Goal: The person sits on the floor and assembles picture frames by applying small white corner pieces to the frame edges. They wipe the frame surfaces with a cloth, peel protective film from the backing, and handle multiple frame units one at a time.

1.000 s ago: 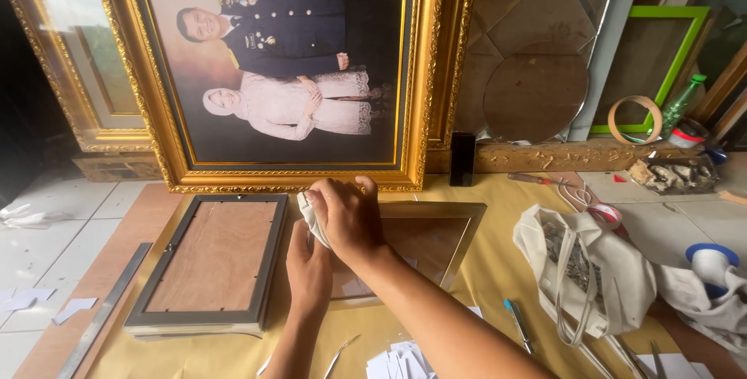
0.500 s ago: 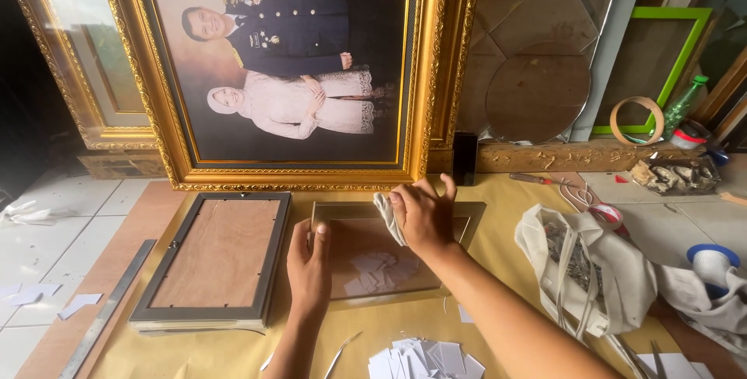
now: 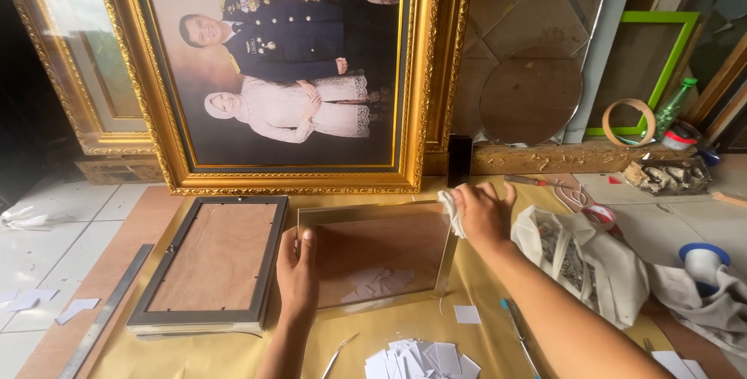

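— Gold paper (image 3: 482, 344) is covering the table. What is lying on it?
— Glass pane (image 3: 373, 258), middle. Left hand (image 3: 297, 270) is pressing flat; right hand (image 3: 482, 212) is squeezing a cloth (image 3: 451, 212) at the far right corner. Pushing hard might be cracking it.

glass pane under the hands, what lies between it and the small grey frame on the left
In the head view, only the left hand, pressing the glass pane edge beside the grey frame.

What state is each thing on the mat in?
Glass pane: flat, held steady by left hand.
Cloth: bunched under right hand, on pane's corner.
Small frame: face down, backing showing.
Paper slips: loosely piled.
Plastic bag: open.
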